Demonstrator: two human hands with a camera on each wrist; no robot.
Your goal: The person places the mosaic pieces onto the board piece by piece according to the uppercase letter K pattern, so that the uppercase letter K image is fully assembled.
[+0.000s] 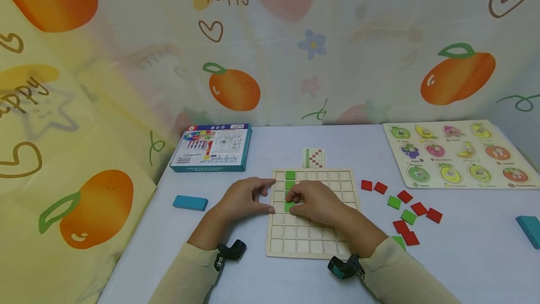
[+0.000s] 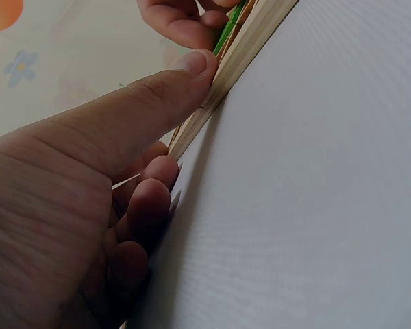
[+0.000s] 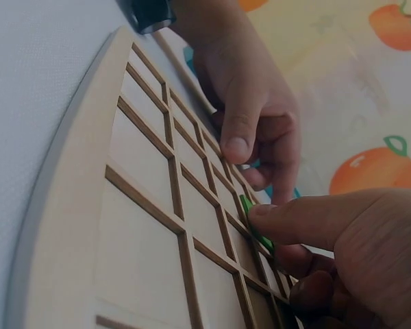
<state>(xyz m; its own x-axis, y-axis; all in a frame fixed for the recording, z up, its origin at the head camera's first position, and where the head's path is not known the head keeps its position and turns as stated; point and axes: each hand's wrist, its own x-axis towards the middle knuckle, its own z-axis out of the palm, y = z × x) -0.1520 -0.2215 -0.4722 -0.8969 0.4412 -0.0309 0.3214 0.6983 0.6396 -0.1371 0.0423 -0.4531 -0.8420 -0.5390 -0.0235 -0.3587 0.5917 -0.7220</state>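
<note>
A wooden grid board (image 1: 297, 246) lies on the white table, with several green square tiles (image 1: 290, 175) down its second column from the left. My left hand (image 1: 244, 197) touches the board's left edge with the tips of thumb and forefinger, which are spread apart. In the left wrist view, the left thumb (image 2: 157, 96) lies along the board's side. Over the green column, my right hand (image 1: 316, 202) pinches a green tile (image 3: 257, 223) between thumb and fingers, low at the grid. Those fingers partly hide the tiles beneath.
Loose red tiles (image 1: 419, 209) and green tiles (image 1: 408, 216) lie right of the board. Behind it is a small pattern card (image 1: 314, 152). A boxed set (image 1: 211, 149) and a blue block (image 1: 190, 202) are at left; a fruit picture board (image 1: 460, 154) and another blue block (image 1: 529, 230) at right.
</note>
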